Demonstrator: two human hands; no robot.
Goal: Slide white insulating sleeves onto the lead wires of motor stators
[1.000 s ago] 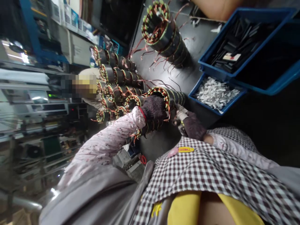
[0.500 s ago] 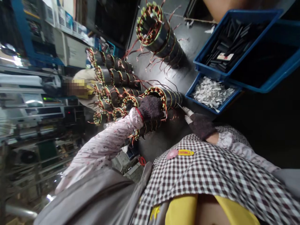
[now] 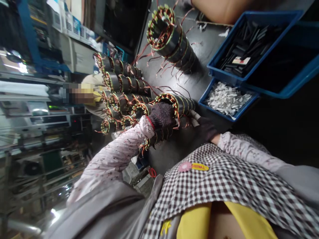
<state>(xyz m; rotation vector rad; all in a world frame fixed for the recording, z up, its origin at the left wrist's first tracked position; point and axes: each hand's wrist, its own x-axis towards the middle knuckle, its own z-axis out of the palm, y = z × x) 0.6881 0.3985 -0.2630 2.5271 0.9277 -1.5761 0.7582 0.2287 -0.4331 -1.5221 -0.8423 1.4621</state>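
My left hand, in a dark knitted glove, grips the near end of a stack of wound motor stators. Its fingers reach at the open bore, and their tips are hidden. Green slot liners and copper-coloured windings ring that end. At the far end of the same stack is my right hand, gloved, with pale tape round its fingertips. Those fingers are close together against the stack's lower side; what they pinch, if anything, cannot be made out. Loose reddish lead wires stick out along the stack.
More stator stacks lie side by side to the left, and one stack stands tilted farther back. On the right are a blue bin of black strips and a blue tray of white pieces. Another person is beyond the stacks.
My right hand has moved left and slightly up, bringing its taped fingers against the stack's far end. A thin piece at its fingertips no longer shows. My left hand keeps its place.
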